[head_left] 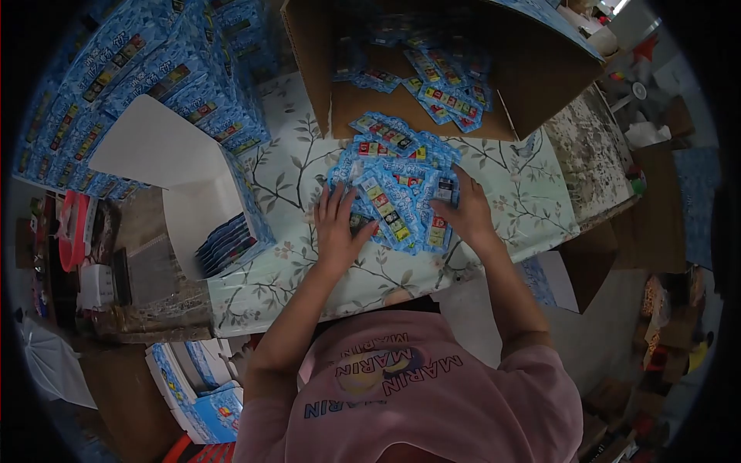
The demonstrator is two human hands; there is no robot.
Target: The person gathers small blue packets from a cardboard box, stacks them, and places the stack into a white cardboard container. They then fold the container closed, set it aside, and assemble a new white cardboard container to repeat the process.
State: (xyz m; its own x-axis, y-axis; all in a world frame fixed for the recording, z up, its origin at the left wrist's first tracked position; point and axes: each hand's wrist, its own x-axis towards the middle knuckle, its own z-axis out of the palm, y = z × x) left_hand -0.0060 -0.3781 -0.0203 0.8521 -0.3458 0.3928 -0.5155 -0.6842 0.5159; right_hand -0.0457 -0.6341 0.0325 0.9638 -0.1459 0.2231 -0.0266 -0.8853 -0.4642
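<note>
A loose pile of blue printed packets [397, 189] lies on the flowered tablecloth. My left hand [336, 228] rests at the pile's left edge, its fingers spread over the packets there. On the pile's right side my right hand [465, 207] touches the packets, fingers apart and thumb pointing inward. Neither hand has a packet lifted. Behind the pile, a cardboard box [417, 123] lies open toward me, with more blue packets [448, 85] inside. To the left stands an open white-lined display box [197, 181] with a row of packets [225, 245] at its near end.
Tall stacks of blue printed boxes [116, 85] stand at the back left. A red plastic basket [73, 231] is at the far left. Blue and white cartons [202, 390] sit below the table's left side. Another open carton [571, 270] is below the right edge.
</note>
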